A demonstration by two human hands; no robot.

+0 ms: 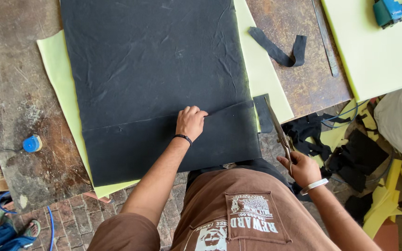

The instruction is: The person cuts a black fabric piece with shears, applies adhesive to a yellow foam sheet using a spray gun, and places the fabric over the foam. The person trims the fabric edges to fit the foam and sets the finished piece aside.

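A small blue tape roll (32,143) sits on the worn bench (10,88) at the left edge, and a blue-green power tool (389,11) lies on a pale yellow foam sheet (378,51) at the top right. A big black cloth (154,69) covers another yellow foam sheet (59,79) in the middle, its near edge folded over into a band. The left hand (190,122) rests on that fold line with fingers curled under, knuckles pressing the cloth flat. The right hand (303,168) is closed around the handles of scissors (278,128) just off the cloth's right edge — the blades point away, beside a small black flap (262,114). A loose black strip (280,49) lies farther back, near a metal ruler (326,39) — black and yellow scraps (364,158) pile at the right
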